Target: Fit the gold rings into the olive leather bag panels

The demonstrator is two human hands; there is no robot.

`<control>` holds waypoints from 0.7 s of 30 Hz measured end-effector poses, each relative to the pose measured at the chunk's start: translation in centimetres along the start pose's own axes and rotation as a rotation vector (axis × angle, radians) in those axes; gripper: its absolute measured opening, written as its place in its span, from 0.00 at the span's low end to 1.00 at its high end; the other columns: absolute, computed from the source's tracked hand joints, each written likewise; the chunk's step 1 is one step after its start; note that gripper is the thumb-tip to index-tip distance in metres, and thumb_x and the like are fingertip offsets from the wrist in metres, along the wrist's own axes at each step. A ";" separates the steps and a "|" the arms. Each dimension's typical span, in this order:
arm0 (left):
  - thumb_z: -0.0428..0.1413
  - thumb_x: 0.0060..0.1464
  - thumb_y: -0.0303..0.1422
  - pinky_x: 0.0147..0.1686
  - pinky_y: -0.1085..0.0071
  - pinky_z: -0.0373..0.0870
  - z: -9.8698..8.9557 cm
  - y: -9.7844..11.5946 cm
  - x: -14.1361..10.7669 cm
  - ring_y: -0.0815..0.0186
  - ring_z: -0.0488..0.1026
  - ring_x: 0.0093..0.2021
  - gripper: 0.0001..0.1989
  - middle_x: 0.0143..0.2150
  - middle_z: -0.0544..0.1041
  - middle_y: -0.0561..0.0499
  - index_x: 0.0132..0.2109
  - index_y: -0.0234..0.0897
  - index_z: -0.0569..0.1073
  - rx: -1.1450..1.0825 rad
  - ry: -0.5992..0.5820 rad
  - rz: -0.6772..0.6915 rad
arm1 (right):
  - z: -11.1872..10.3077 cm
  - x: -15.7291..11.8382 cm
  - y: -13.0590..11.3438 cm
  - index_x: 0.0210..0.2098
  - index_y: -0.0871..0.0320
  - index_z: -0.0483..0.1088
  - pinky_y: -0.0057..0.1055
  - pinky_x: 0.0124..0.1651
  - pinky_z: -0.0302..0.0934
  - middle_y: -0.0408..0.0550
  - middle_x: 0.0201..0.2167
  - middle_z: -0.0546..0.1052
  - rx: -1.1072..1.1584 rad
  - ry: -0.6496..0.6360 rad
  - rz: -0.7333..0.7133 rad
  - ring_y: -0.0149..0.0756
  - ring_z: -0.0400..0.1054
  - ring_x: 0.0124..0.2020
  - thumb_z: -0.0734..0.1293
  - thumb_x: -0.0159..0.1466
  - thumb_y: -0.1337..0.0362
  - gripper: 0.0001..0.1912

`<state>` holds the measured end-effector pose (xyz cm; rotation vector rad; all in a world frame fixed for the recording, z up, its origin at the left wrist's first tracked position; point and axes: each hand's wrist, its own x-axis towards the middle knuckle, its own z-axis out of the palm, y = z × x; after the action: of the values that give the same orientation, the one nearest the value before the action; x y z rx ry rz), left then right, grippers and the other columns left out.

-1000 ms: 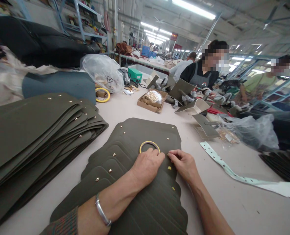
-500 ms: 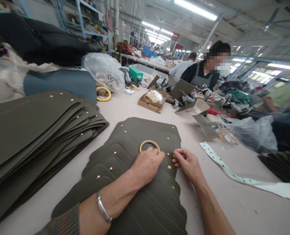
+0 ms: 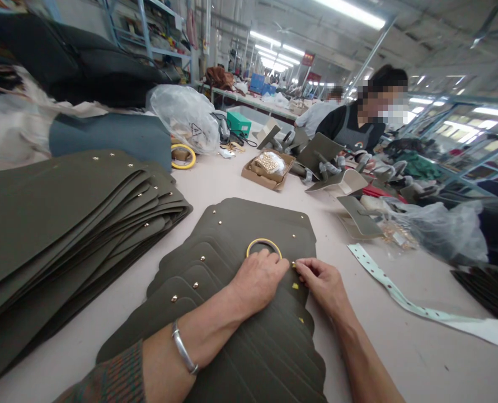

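Worktop [image 3: 215, 179], pale and broad, carries everything near the hands. A thick stack of dark olive panels [image 3: 64, 212] fills its left side, and a second set of olive panels [image 3: 249, 358] lies fanned in overlapping steps at its middle, running toward the viewer, directly under the hands. Near the far left corner sits a clear plastic bag [image 3: 182, 117] with tan material inside, printed with a dark triangular mark [image 3: 196, 130]; a red sign [image 3: 308, 58] far behind is too small to read. Both hands are over the fanned set, close together but apart: the left hand [image 3: 261, 280], its fingers closed on a roll of yellow tape [image 3: 264, 240] resting on the top panels, and the right hand [image 3: 322, 282] at the panels' right edge, thumb and forefinger touching a scrap of yellow tape [image 3: 294, 265]; whether they grip it I cannot tell. Toward the far edge, an open cardboard box [image 3: 257, 178] contains gold-coloured beads [image 3: 268, 162] in a clear wrapping. Further right, a clear packet [image 3: 400, 238] contains small gold-coloured pieces. Two more tape bits [image 3: 295, 286] stick to the fanned panels below the right fingertips. Smallest are the shiny metal studs [image 3: 174, 298], set along both sides of the fanned panels.
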<state>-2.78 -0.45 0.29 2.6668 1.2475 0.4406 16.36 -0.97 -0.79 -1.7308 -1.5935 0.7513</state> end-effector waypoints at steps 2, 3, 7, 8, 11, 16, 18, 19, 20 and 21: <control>0.46 0.63 0.28 0.38 0.64 0.69 0.0 0.0 0.0 0.60 0.67 0.41 0.07 0.39 0.72 0.48 0.41 0.37 0.68 -0.003 -0.007 -0.003 | 0.5 0.0 -0.2 0.32 0.58 0.77 0.31 0.30 0.63 0.47 0.26 0.79 -0.098 0.037 -0.044 0.37 0.71 0.27 0.65 0.59 0.53 0.16; 0.45 0.63 0.28 0.38 0.64 0.69 0.0 0.0 0.0 0.59 0.67 0.41 0.07 0.39 0.72 0.48 0.41 0.37 0.68 -0.004 -0.007 -0.002 | 0.7 0.0 -0.3 0.31 0.58 0.77 0.31 0.31 0.63 0.47 0.27 0.80 -0.133 0.053 -0.059 0.38 0.72 0.28 0.64 0.59 0.54 0.15; 0.45 0.63 0.28 0.38 0.64 0.69 0.1 0.0 0.0 0.59 0.67 0.41 0.08 0.38 0.72 0.48 0.40 0.38 0.68 -0.005 0.007 0.001 | 1.4 0.3 -0.4 0.30 0.57 0.76 0.32 0.32 0.63 0.47 0.26 0.80 -0.228 0.101 -0.092 0.38 0.73 0.27 0.63 0.59 0.56 0.13; 0.45 0.63 0.28 0.38 0.64 0.69 0.1 0.0 0.0 0.59 0.67 0.41 0.08 0.38 0.72 0.48 0.40 0.38 0.68 -0.005 0.011 -0.002 | 1.4 0.4 -0.3 0.31 0.57 0.76 0.33 0.32 0.63 0.47 0.26 0.79 -0.242 0.115 -0.095 0.38 0.73 0.27 0.63 0.59 0.56 0.13; 0.46 0.62 0.27 0.38 0.65 0.70 0.2 0.0 0.0 0.60 0.67 0.40 0.07 0.38 0.72 0.49 0.39 0.38 0.68 -0.002 0.017 -0.006 | 1.4 0.8 -0.1 0.42 0.58 0.73 0.34 0.33 0.64 0.44 0.22 0.77 -0.250 0.151 -0.083 0.38 0.72 0.25 0.64 0.58 0.56 0.16; 0.46 0.62 0.26 0.37 0.65 0.70 0.1 0.0 0.0 0.60 0.68 0.40 0.06 0.38 0.72 0.49 0.39 0.38 0.68 -0.007 0.006 0.000 | 0.5 0.6 0.6 0.44 0.59 0.68 0.30 0.25 0.65 0.44 0.23 0.76 0.065 0.114 0.085 0.36 0.72 0.23 0.65 0.59 0.51 0.20; 0.46 0.62 0.26 0.37 0.65 0.70 0.0 0.0 -0.1 0.60 0.68 0.40 0.06 0.38 0.72 0.49 0.39 0.38 0.68 -0.006 0.004 0.001 | 0.3 0.3 0.7 0.38 0.59 0.70 0.29 0.24 0.65 0.46 0.24 0.77 0.132 0.086 0.102 0.36 0.73 0.24 0.65 0.59 0.49 0.18; 0.46 0.62 0.27 0.37 0.65 0.70 0.0 0.0 -0.1 0.60 0.68 0.40 0.06 0.38 0.72 0.49 0.39 0.37 0.68 -0.003 0.006 0.005 | 0.2 0.1 0.7 0.35 0.59 0.71 0.30 0.25 0.66 0.46 0.24 0.77 0.106 0.074 0.082 0.36 0.73 0.24 0.65 0.59 0.50 0.18; 0.46 0.62 0.26 0.37 0.65 0.70 0.0 0.0 -0.1 0.60 0.68 0.40 0.07 0.38 0.72 0.49 0.39 0.37 0.68 0.000 0.008 0.011 | 0.2 0.0 0.6 0.34 0.59 0.73 0.30 0.27 0.66 0.47 0.24 0.77 0.051 0.071 0.049 0.36 0.72 0.24 0.65 0.59 0.51 0.17; 0.46 0.62 0.26 0.37 0.65 0.69 0.0 0.0 -0.1 0.60 0.67 0.40 0.07 0.38 0.72 0.49 0.39 0.37 0.68 0.001 0.010 0.016 | 0.2 -0.1 0.5 0.33 0.59 0.74 0.31 0.29 0.66 0.47 0.24 0.78 -0.016 0.075 0.010 0.36 0.72 0.25 0.65 0.59 0.52 0.15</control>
<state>-2.88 -0.52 0.28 2.6807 1.2310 0.4561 16.46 -1.03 -1.33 -1.7589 -1.5455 0.6713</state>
